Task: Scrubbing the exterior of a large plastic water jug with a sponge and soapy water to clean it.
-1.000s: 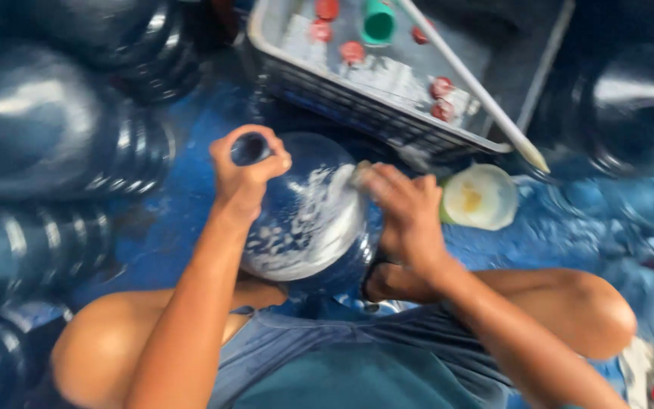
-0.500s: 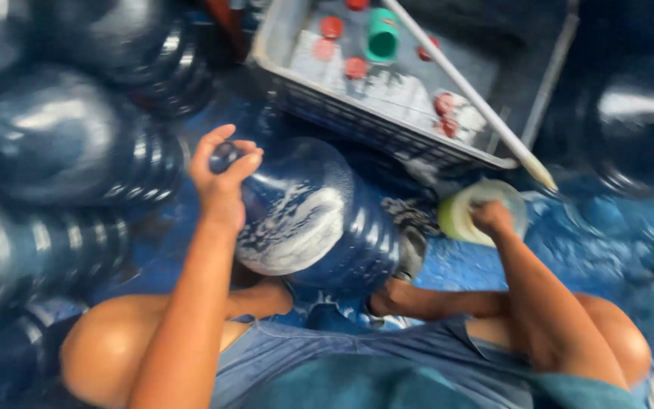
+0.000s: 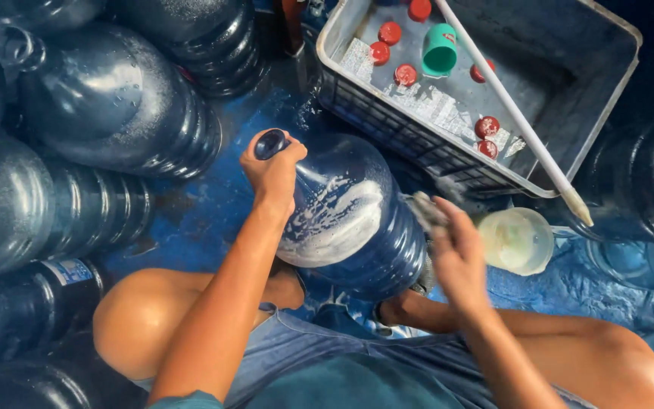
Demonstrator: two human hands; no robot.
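A large dark-blue water jug (image 3: 350, 220) lay tilted on its side near the middle of the scene, neck pointing far-left. White soap suds streaked its upper side. A grey scrubbing pad (image 3: 427, 210) was pressed against the jug's right side, toward its base.

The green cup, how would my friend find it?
Look in the grey crate at the top. Among small red bottle caps, beside the long white stick, lies the green cup. It is the only green thing and bigger than the caps.
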